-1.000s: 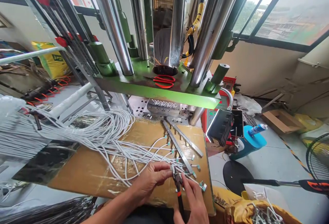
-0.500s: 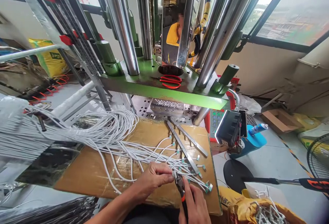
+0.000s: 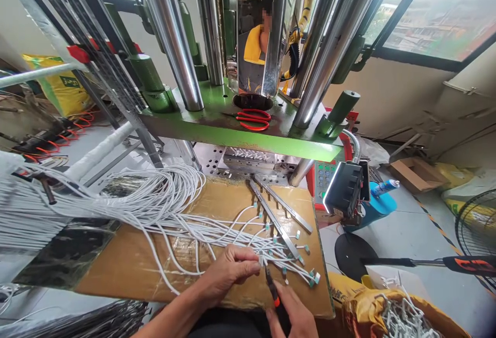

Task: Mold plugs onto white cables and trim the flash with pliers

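My left hand (image 3: 228,273) pinches the end of a white cable (image 3: 260,260) at the front of a cardboard-topped bench (image 3: 124,263). My right hand (image 3: 290,317) grips small pliers (image 3: 273,290) with black and red handles, their tips just below those left fingertips. A bundle of white cables (image 3: 163,209) fans across the board, with teal moulded tabs on several ends. Two slotted steel bars (image 3: 273,219) lie angled on the board beyond my hands. The pliers' jaws are partly hidden by my fingers.
A green press plate (image 3: 232,131) on chrome columns (image 3: 168,38) stands ahead, carrying red-handled scissors (image 3: 251,119), with a steel mould (image 3: 248,161) below. A control panel (image 3: 324,180) is at right. A yellow sack of white cable pieces (image 3: 403,317) sits at lower right.
My right hand and the pliers have dropped slightly, moving the tips away from my left fingers. The camera view has shifted a little, and the left hand still pinches a cable end.
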{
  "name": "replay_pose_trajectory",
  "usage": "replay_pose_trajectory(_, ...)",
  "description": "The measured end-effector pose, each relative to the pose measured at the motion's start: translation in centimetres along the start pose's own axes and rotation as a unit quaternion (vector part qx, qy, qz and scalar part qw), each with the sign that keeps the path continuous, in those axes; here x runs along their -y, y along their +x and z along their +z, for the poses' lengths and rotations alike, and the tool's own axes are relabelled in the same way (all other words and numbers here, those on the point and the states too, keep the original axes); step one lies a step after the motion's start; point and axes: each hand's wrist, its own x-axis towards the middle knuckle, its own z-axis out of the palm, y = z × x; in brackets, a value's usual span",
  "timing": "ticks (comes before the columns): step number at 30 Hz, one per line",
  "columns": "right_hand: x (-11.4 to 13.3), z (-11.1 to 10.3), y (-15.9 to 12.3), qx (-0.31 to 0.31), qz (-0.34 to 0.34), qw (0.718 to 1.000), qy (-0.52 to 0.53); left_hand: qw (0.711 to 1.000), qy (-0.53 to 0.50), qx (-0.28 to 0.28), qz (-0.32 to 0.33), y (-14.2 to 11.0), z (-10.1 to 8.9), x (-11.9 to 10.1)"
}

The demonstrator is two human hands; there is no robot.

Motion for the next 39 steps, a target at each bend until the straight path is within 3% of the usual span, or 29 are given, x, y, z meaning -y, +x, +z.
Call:
replay_pose_trajectory(5,-0.5,-0.2,0.2,-0.014,-0.017,0.996,-0.082,0.996,0.071,0.002,0.052,-0.1,-0.2,-0.6)
replay_pose_trajectory(14,-0.8,-0.6,0.5,0.005,-0.053,0.998,-0.044,0.985,0.142,0.042,0.091,-0.2,-1.0,-1.1)
replay_pose_trajectory(21,0.5,-2.5,2.3,0.130,-0.071,0.989,0.026,0.968,0.226,0.009,0.106,-0.7,-0.9,-2.2)
replay_pose_trajectory(26,1.2,-2.7,2.8,0.163,-0.047,0.984,0.056,0.983,0.158,0.030,0.088,-0.8,-1.4,-1.5)
replay_pose_trajectory(29,0.6,-2.3,2.2,0.147,-0.047,0.987,0.034,0.985,0.158,0.041,0.056,-0.8,-1.5,-1.5)
replay_pose_trajectory(36,0.2,-1.0,1.5,0.029,-0.048,0.998,-0.017,0.982,0.163,0.042,0.083,-1.2,-1.4,-2.5)
replay_pose_trajectory(39,0.2,-1.3,1.8,0.053,-0.083,0.995,-0.010,0.985,0.155,0.050,0.065,-1.1,-1.8,-2.2)
